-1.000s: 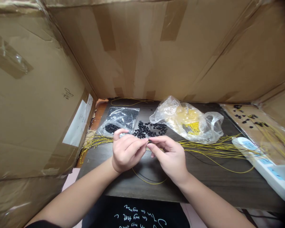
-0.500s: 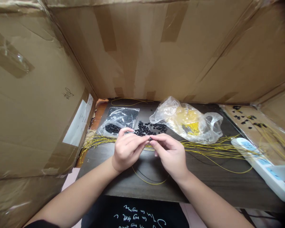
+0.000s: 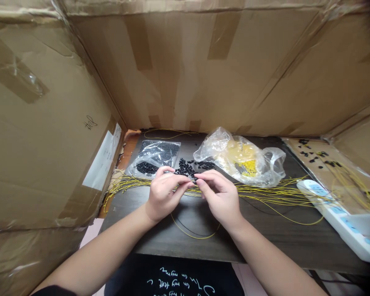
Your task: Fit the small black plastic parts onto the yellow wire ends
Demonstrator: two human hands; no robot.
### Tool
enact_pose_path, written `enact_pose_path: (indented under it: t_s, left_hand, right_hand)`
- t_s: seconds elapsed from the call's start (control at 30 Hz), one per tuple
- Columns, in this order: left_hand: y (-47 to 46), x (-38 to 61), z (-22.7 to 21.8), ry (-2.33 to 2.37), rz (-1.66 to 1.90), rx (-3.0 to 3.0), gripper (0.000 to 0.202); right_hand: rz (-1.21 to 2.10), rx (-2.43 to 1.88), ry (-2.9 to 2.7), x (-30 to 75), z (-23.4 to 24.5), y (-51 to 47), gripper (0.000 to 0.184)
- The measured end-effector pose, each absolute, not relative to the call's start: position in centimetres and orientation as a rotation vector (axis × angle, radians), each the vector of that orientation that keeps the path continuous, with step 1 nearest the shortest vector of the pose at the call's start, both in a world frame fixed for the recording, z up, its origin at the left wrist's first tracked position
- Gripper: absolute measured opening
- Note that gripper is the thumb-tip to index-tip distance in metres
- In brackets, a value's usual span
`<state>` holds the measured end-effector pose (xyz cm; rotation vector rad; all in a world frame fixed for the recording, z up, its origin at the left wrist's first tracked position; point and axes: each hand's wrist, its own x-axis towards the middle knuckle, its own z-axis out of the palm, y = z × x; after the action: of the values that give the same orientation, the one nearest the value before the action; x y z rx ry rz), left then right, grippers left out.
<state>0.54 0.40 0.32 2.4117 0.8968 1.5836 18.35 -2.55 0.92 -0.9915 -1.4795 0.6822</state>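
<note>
My left hand is closed in a pinch on the tip of a thin yellow wire, which barely shows between the fingers. Facing it, my right hand pinches a small black piece, partly hidden by the fingertips. The two sets of fingertips are close together above a bundle of yellow wires lying across the table. Just beyond them is a pile of small black pieces. A yellow wire loop hangs in a curve below my hands.
Behind my left hand lies a clear bag of black pieces. A crumpled plastic bag with yellow pieces sits right of the pile. At the right are a white power strip and cardboard bearing wired black parts. Tall cardboard walls enclose the table.
The fingertips of my two hands have drawn slightly apart, and a bit of wire shows between them. The view has shifted slightly; the bags and wire bundle lie as before.
</note>
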Motion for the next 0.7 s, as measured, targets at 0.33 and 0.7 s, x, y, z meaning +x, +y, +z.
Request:
enact_pose_path:
  t_s: [0.33, 0.7]
  left_hand:
    - [0.53, 0.63, 0.16, 0.916, 1.556, 2.419, 0.004]
    - [0.35, 0.97, 0.71, 0.92, 1.492, 2.293, 0.008]
  right_hand:
    - [0.622, -1.0, -1.537, 18.37, 0.87, -2.39, 0.012]
    - [0.536, -1.003, -1.599, 18.57, 1.09, -2.21, 0.011]
